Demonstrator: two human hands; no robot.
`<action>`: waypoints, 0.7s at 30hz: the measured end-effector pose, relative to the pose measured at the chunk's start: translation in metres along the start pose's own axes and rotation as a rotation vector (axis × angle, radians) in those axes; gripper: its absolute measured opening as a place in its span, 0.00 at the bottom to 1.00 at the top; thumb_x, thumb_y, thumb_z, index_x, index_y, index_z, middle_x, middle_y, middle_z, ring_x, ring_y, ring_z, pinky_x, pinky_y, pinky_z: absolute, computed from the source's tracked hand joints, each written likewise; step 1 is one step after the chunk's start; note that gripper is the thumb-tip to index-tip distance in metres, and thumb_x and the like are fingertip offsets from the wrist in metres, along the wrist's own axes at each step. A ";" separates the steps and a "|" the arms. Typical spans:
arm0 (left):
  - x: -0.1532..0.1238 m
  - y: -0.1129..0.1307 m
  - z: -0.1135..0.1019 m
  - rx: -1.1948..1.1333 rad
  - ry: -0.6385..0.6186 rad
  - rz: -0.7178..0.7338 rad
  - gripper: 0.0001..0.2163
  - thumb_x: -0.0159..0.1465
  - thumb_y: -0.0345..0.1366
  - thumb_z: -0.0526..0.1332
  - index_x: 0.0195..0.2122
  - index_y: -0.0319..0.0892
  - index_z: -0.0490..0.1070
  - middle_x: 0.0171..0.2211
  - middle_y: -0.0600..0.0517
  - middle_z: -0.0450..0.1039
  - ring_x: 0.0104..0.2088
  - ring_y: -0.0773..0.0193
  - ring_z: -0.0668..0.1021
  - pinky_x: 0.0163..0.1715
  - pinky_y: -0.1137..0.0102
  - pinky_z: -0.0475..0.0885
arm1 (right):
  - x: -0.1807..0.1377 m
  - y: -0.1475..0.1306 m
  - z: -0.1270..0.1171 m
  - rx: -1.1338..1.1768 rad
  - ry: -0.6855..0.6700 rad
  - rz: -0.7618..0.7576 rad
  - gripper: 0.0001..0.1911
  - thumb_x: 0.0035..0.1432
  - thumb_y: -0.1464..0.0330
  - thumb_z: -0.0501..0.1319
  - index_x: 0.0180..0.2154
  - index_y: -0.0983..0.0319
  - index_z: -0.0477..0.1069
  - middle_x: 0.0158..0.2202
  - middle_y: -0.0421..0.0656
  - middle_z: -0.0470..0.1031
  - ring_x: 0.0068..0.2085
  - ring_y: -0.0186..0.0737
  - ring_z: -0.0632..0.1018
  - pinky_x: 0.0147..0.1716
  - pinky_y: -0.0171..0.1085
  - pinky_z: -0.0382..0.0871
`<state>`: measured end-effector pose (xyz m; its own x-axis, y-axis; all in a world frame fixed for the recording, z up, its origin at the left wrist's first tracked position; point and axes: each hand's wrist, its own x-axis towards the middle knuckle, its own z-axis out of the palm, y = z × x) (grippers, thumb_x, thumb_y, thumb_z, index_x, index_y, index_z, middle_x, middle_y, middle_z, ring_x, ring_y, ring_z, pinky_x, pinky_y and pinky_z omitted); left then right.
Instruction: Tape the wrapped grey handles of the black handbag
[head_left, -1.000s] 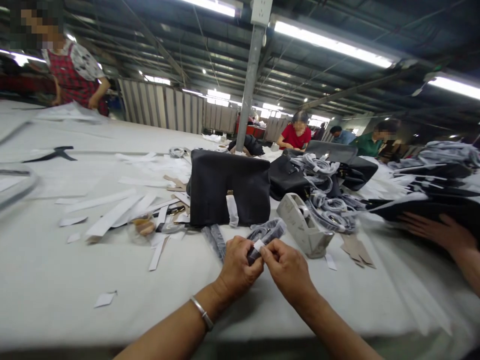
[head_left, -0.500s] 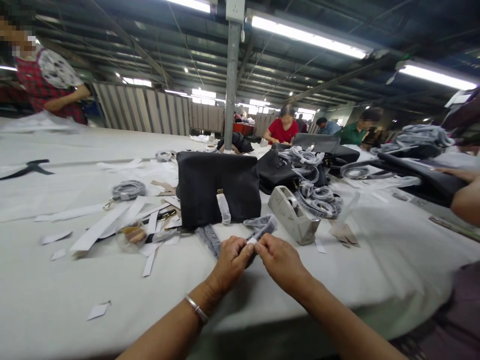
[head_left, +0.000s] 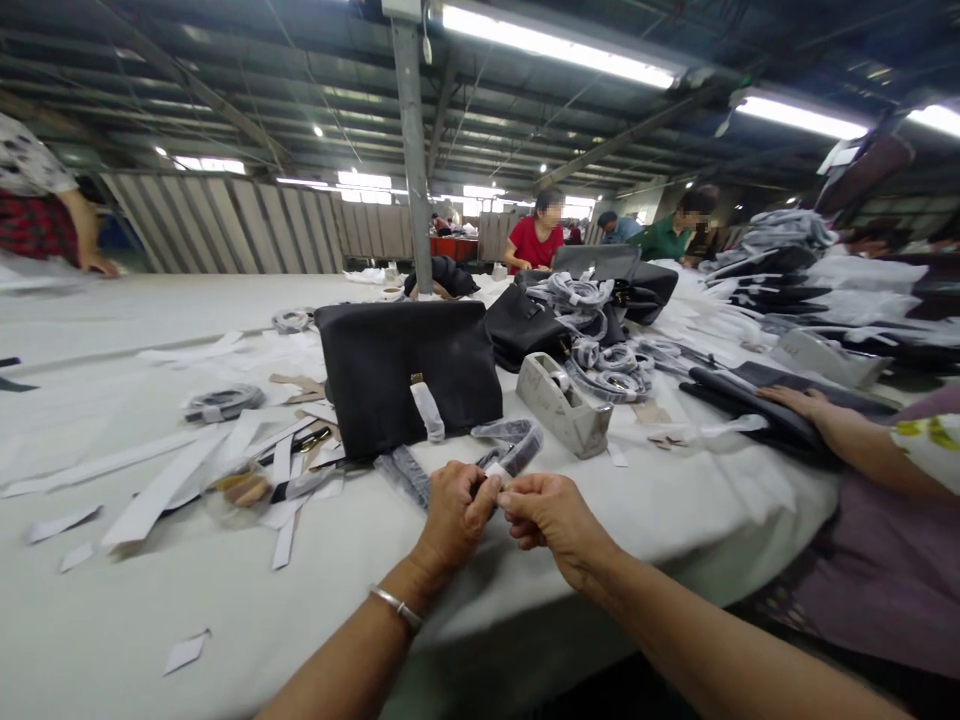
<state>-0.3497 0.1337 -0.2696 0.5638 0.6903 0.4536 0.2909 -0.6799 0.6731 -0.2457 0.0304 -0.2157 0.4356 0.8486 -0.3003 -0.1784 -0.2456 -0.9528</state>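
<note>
My left hand (head_left: 452, 512) is closed around a dark strap (head_left: 523, 445) wrapped in clear plastic, at the near side of a black bag (head_left: 390, 350). A small white piece (head_left: 496, 470) shows on the strap by my left thumb. Just to the right, my right hand (head_left: 555, 512) pinches thumb and forefinger together close to the left thumb; what lies between them is too small to make out. The bag stands upright, its front clasp strip covered with white wrapping (head_left: 427, 412). Behind my right hand sits a grey tape dispenser (head_left: 564, 408).
Paper strips (head_left: 161, 490) and a wrapped coil of strap (head_left: 223, 402) lie to the left. More wrapped straps (head_left: 611, 370) and black bags lie behind the dispenser. At right, a co-worker's hand (head_left: 799, 402) rests on a black bag. A post (head_left: 411, 150) rises behind.
The view has swung right, showing more of the co-worker at right. My right hand has drawn slightly away from the white piece, its fingers still pinched. My left hand keeps its grip on the strap.
</note>
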 end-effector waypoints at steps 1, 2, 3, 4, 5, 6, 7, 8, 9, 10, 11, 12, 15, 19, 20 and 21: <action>0.000 0.000 0.000 0.014 -0.010 0.004 0.15 0.65 0.44 0.53 0.27 0.41 0.69 0.28 0.50 0.70 0.34 0.60 0.72 0.41 0.63 0.63 | -0.001 0.000 0.000 0.019 -0.008 0.021 0.16 0.38 0.62 0.69 0.24 0.64 0.66 0.18 0.35 0.66 0.19 0.26 0.65 0.17 0.28 0.56; 0.000 0.001 0.000 0.029 -0.021 0.010 0.15 0.66 0.44 0.53 0.27 0.41 0.69 0.28 0.50 0.70 0.34 0.60 0.72 0.41 0.62 0.63 | -0.002 -0.001 -0.001 0.035 -0.013 0.042 0.16 0.38 0.62 0.70 0.23 0.64 0.66 0.18 0.34 0.65 0.18 0.26 0.65 0.17 0.28 0.55; 0.000 0.001 0.000 0.043 -0.030 0.016 0.15 0.66 0.43 0.53 0.27 0.41 0.69 0.28 0.50 0.70 0.34 0.60 0.72 0.41 0.62 0.63 | -0.002 0.000 -0.002 0.052 -0.019 0.061 0.16 0.39 0.63 0.70 0.23 0.64 0.66 0.17 0.34 0.64 0.18 0.25 0.64 0.16 0.27 0.55; 0.000 0.001 0.001 0.055 -0.036 0.021 0.14 0.65 0.43 0.53 0.27 0.41 0.70 0.28 0.49 0.70 0.34 0.59 0.72 0.41 0.62 0.63 | -0.001 0.000 -0.003 0.066 -0.024 0.080 0.16 0.40 0.64 0.70 0.23 0.64 0.65 0.17 0.33 0.64 0.17 0.25 0.64 0.16 0.27 0.55; -0.001 0.001 0.001 0.066 -0.039 0.027 0.14 0.65 0.42 0.53 0.28 0.41 0.70 0.29 0.49 0.70 0.35 0.59 0.72 0.41 0.62 0.63 | -0.001 0.001 -0.005 0.073 -0.020 0.104 0.15 0.41 0.65 0.70 0.23 0.64 0.65 0.17 0.33 0.64 0.17 0.25 0.64 0.16 0.26 0.56; -0.001 0.001 0.001 0.075 -0.041 0.032 0.14 0.65 0.42 0.53 0.28 0.41 0.70 0.29 0.49 0.70 0.35 0.59 0.72 0.42 0.62 0.63 | -0.001 0.001 -0.007 0.070 -0.003 0.132 0.14 0.43 0.67 0.70 0.23 0.64 0.65 0.17 0.34 0.65 0.17 0.25 0.64 0.15 0.26 0.57; -0.001 0.001 0.002 0.080 -0.042 0.035 0.13 0.65 0.42 0.54 0.29 0.41 0.70 0.29 0.49 0.70 0.36 0.59 0.72 0.42 0.62 0.63 | 0.000 0.002 -0.009 0.064 0.022 0.162 0.13 0.45 0.68 0.69 0.24 0.64 0.65 0.17 0.35 0.66 0.17 0.25 0.66 0.16 0.27 0.59; -0.001 0.001 0.002 0.083 -0.043 0.038 0.13 0.65 0.42 0.54 0.29 0.41 0.71 0.30 0.49 0.70 0.36 0.59 0.72 0.42 0.62 0.63 | 0.000 0.002 -0.012 0.058 0.047 0.189 0.12 0.46 0.69 0.69 0.25 0.65 0.65 0.18 0.36 0.68 0.17 0.26 0.67 0.16 0.27 0.61; -0.001 0.001 0.002 0.084 -0.047 0.038 0.13 0.65 0.42 0.54 0.29 0.41 0.71 0.30 0.49 0.70 0.36 0.59 0.72 0.43 0.62 0.63 | -0.001 0.002 -0.014 0.052 0.064 0.207 0.11 0.48 0.70 0.68 0.26 0.65 0.65 0.20 0.37 0.70 0.18 0.27 0.69 0.17 0.28 0.63; -0.001 0.001 0.002 0.083 -0.052 0.037 0.13 0.65 0.43 0.54 0.29 0.41 0.71 0.30 0.49 0.71 0.37 0.59 0.72 0.43 0.61 0.63 | -0.001 0.001 -0.017 0.047 0.069 0.216 0.11 0.49 0.71 0.68 0.27 0.65 0.65 0.21 0.39 0.72 0.19 0.28 0.70 0.18 0.28 0.65; -0.001 0.001 0.001 0.081 -0.055 0.034 0.14 0.65 0.43 0.54 0.29 0.41 0.71 0.30 0.49 0.71 0.37 0.59 0.72 0.44 0.62 0.63 | -0.002 0.000 -0.019 0.044 0.063 0.212 0.11 0.49 0.71 0.68 0.27 0.65 0.66 0.22 0.40 0.73 0.19 0.28 0.71 0.19 0.28 0.66; 0.000 0.002 0.001 0.079 -0.057 0.028 0.14 0.65 0.43 0.54 0.28 0.41 0.71 0.30 0.49 0.71 0.37 0.59 0.72 0.44 0.62 0.63 | -0.003 -0.002 -0.020 0.039 0.052 0.205 0.11 0.49 0.71 0.68 0.28 0.65 0.66 0.23 0.40 0.74 0.20 0.29 0.72 0.19 0.28 0.66; 0.000 0.003 -0.001 0.075 -0.051 0.015 0.15 0.65 0.43 0.54 0.26 0.41 0.70 0.29 0.50 0.70 0.36 0.60 0.72 0.44 0.62 0.63 | -0.005 -0.007 -0.023 0.013 0.052 0.201 0.11 0.49 0.70 0.68 0.29 0.65 0.66 0.23 0.40 0.74 0.20 0.28 0.72 0.19 0.27 0.65; 0.000 0.004 -0.001 0.064 -0.065 0.021 0.14 0.66 0.43 0.53 0.27 0.41 0.70 0.29 0.50 0.70 0.36 0.61 0.72 0.44 0.62 0.63 | -0.005 -0.007 -0.023 0.024 0.073 0.200 0.14 0.48 0.71 0.67 0.37 0.65 0.66 0.24 0.40 0.74 0.20 0.29 0.72 0.19 0.28 0.65; 0.000 0.003 -0.001 0.063 -0.067 0.020 0.14 0.66 0.43 0.53 0.28 0.41 0.70 0.30 0.50 0.71 0.36 0.61 0.72 0.45 0.62 0.63 | -0.004 -0.005 -0.023 0.014 0.090 0.171 0.17 0.48 0.71 0.67 0.40 0.64 0.65 0.23 0.39 0.74 0.20 0.29 0.72 0.19 0.28 0.65; 0.000 0.003 0.000 0.065 -0.068 0.020 0.14 0.66 0.43 0.53 0.28 0.41 0.70 0.30 0.50 0.71 0.36 0.60 0.72 0.45 0.61 0.63 | -0.002 -0.002 -0.024 -0.008 0.106 0.126 0.19 0.47 0.70 0.67 0.41 0.63 0.64 0.23 0.38 0.74 0.20 0.30 0.72 0.19 0.29 0.65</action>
<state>-0.3495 0.1316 -0.2678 0.6205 0.6598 0.4240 0.3276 -0.7092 0.6243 -0.2256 0.0176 -0.2143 0.5012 0.7564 -0.4202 -0.2305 -0.3514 -0.9074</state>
